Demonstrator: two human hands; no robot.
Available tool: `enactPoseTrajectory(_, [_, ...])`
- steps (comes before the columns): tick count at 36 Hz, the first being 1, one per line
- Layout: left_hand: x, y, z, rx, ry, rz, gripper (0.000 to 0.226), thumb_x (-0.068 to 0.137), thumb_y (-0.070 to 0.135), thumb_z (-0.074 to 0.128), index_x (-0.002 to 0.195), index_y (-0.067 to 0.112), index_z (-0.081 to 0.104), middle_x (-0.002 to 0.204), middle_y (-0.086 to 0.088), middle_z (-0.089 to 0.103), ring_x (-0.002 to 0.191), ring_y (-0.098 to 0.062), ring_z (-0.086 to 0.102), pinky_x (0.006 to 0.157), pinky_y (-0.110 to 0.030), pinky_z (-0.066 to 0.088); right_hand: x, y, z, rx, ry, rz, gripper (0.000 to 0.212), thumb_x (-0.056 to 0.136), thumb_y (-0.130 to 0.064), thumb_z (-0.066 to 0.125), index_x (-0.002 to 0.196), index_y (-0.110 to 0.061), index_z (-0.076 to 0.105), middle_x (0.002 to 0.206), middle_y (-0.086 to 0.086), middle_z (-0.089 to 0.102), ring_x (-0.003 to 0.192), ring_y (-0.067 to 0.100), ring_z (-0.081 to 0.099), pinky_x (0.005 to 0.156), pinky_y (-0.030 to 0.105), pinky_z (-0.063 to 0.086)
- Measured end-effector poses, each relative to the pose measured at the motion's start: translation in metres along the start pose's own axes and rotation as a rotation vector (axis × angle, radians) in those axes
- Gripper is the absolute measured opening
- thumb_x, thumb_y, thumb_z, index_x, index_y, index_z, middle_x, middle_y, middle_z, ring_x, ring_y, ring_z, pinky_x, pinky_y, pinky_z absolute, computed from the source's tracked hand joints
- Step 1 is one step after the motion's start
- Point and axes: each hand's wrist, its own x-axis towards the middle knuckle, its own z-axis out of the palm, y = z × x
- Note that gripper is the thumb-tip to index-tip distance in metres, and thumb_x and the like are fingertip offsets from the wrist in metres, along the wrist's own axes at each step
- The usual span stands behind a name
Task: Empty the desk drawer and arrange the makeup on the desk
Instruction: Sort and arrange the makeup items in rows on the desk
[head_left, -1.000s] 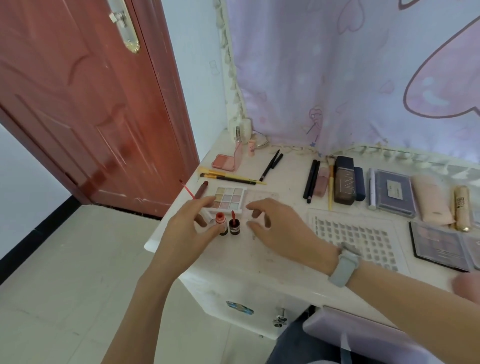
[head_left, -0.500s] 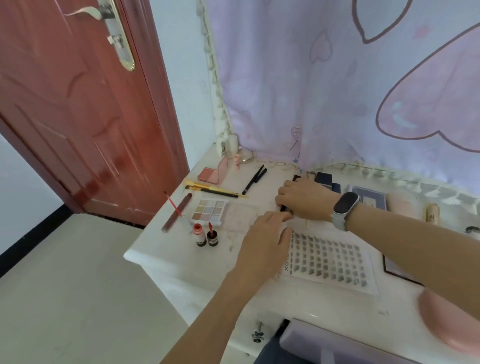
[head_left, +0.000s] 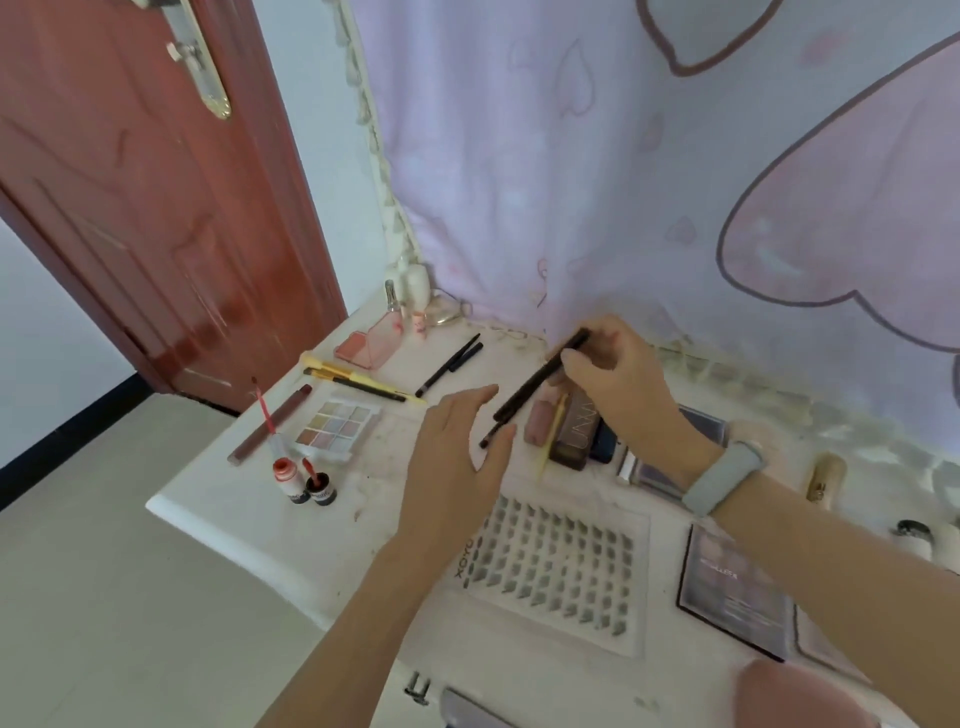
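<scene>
Makeup lies spread over the white desk (head_left: 249, 525). My right hand (head_left: 618, 387), with a grey watch on its wrist, pinches a long black pencil (head_left: 535, 384) and holds it tilted above the desk. A second black pencil (head_left: 491, 434) lies under it. My left hand (head_left: 457, 467) hovers flat, fingers straight, just left of the pencils. An eyeshadow palette (head_left: 335, 428), two small red bottles (head_left: 304, 478), a pink tube (head_left: 540, 422) and a brown compact (head_left: 574, 431) lie around.
A lash tray (head_left: 561, 569) sits at the front, a dark palette (head_left: 737, 592) to its right. Yellow brushes (head_left: 358, 382), black pens (head_left: 449, 364) and a pink blush case (head_left: 371, 345) lie at the back left. A red door (head_left: 130, 208) stands left, a purple curtain (head_left: 623, 156) behind.
My right hand has lifted a black pencil off the desk and tilted it up. My left hand has moved from the small bottles to the desk's middle.
</scene>
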Motion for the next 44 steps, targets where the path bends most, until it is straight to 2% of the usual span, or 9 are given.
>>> enactPoseTrajectory(3, [0.010,0.011,0.009,-0.055,-0.102,-0.067,0.043,0.093,0.036,0.051,0.134,0.026,0.044,0.112,0.023,0.050,0.103,0.010,0.046,0.085,-0.005,0.035,-0.001,-0.002,-0.008,0.192,-0.043,0.092,0.015,0.088,0.006,0.051,0.089,-0.009,0.054,0.082,0.019,0.066,0.066,0.025,0.065,0.070,0.039,0.057])
enactPoseTrajectory(6, [0.012,0.022,0.015,-0.089,-0.101,-0.006,0.024,0.096,0.027,0.045,0.112,0.045,0.048,0.083,0.030,0.059,0.077,0.013,0.053,0.063,-0.002,0.037,-0.003,-0.001,-0.012,0.284,-0.101,0.153,0.016,0.089,0.008,0.050,0.093,-0.007,0.056,0.079,0.013,0.068,0.066,0.026,0.065,0.069,0.035,0.058])
enactPoseTrajectory(9, [0.012,0.027,0.018,-0.064,-0.081,-0.020,0.019,0.098,0.018,0.042,0.101,0.030,0.056,0.065,0.019,0.056,0.060,0.008,0.050,0.053,-0.007,0.034,-0.001,-0.002,-0.017,0.223,-0.146,0.182,0.009,0.090,-0.007,0.057,0.096,-0.008,0.063,0.080,0.015,0.067,0.071,0.023,0.065,0.068,0.031,0.054])
enactPoseTrajectory(16, [0.007,0.034,0.004,0.088,-0.066,-0.044,0.022,0.099,0.019,0.039,0.109,0.013,0.058,0.080,0.009,0.053,0.064,-0.006,0.048,0.057,-0.021,0.034,-0.011,-0.012,-0.010,0.161,-0.212,0.157,0.014,0.093,-0.017,0.054,0.092,-0.009,0.065,0.061,0.013,0.060,0.045,0.015,0.057,0.049,0.017,0.043])
enactPoseTrajectory(23, [-0.004,0.029,-0.013,0.145,0.019,-0.031,0.020,0.096,0.034,0.046,0.105,0.027,0.063,0.048,0.012,0.044,0.047,-0.008,0.043,0.048,-0.021,0.028,-0.025,-0.027,-0.001,0.096,-0.233,0.116,0.021,0.096,-0.008,0.045,0.087,-0.011,0.064,0.066,0.016,0.056,0.052,0.027,0.052,0.043,0.013,0.039])
enactPoseTrajectory(27, [-0.004,0.027,-0.022,0.085,-0.079,-0.077,0.026,0.094,0.037,0.048,0.118,0.035,0.059,0.061,0.009,0.057,0.059,-0.007,0.051,0.055,-0.020,0.039,-0.027,-0.027,-0.003,0.102,-0.229,0.132,0.018,0.095,-0.010,0.048,0.088,-0.007,0.063,0.070,0.030,0.056,0.044,0.019,0.052,0.044,0.014,0.039])
enactPoseTrajectory(34, [0.011,0.007,-0.033,0.011,-0.269,-0.384,0.051,0.092,0.008,0.037,0.142,0.016,0.030,0.089,0.003,0.057,0.062,-0.004,0.048,0.049,-0.012,0.036,-0.001,-0.013,-0.013,0.028,0.217,0.158,0.014,0.091,-0.009,0.053,0.083,-0.018,0.059,0.063,-0.001,0.059,0.051,0.012,0.053,0.047,0.019,0.042])
enactPoseTrajectory(39, [0.039,-0.006,-0.023,-0.012,-0.179,-0.437,0.044,0.091,-0.004,0.036,0.133,0.010,0.032,0.111,-0.003,0.058,0.091,-0.018,0.057,0.066,-0.023,0.045,0.000,0.012,-0.001,-0.375,0.162,0.094,0.007,0.086,-0.010,0.057,0.091,-0.015,0.057,0.085,0.002,0.062,0.078,0.017,0.058,0.066,0.023,0.043])
enactPoseTrajectory(44, [0.075,-0.016,-0.011,0.120,-0.109,-0.431,0.018,0.094,0.006,0.047,0.111,0.007,0.048,0.106,-0.012,0.062,0.085,-0.020,0.053,0.069,-0.028,0.042,0.014,0.025,0.003,-0.471,0.074,0.122,0.007,0.092,-0.013,0.051,0.094,-0.017,0.057,0.087,0.002,0.065,0.078,0.011,0.059,0.066,0.021,0.042])
